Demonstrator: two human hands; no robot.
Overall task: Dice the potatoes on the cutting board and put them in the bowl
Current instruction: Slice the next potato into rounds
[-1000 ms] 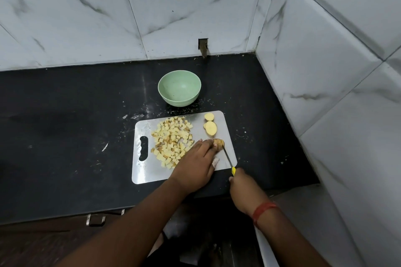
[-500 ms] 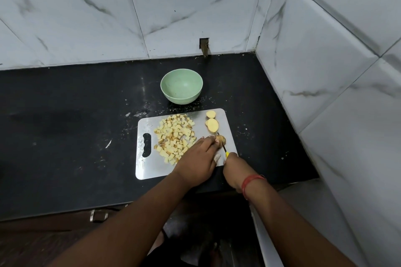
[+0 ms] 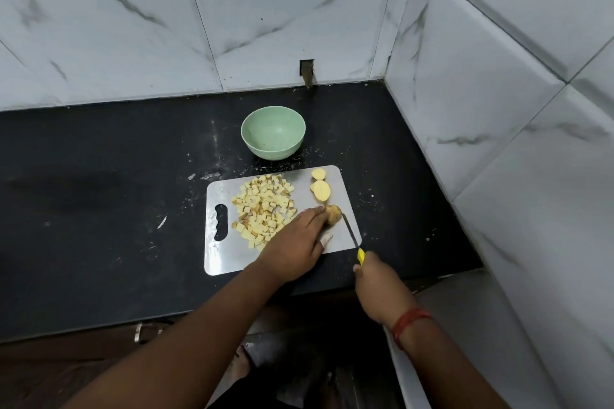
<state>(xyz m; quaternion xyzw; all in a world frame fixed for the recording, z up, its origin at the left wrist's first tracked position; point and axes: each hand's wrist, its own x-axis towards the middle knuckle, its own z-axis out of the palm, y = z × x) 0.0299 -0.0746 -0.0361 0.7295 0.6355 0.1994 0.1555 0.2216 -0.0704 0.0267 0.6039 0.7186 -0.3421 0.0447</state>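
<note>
Head view, left hand (image 3: 292, 247) steadying knobbly potato (image 3: 333, 214), right hand (image 3: 378, 282) gripping knife (image 3: 353, 236)

bowl (image 3: 273, 132) behind cutting board (image 3: 219, 196); diced potato (image 3: 264, 209) left, slices (image 3: 320, 189) right

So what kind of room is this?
Most likely a kitchen: a black stone counter set into a corner of white marble-look wall tiles, with a pile of diced yellow potato cubes on a steel cutting board.
</note>
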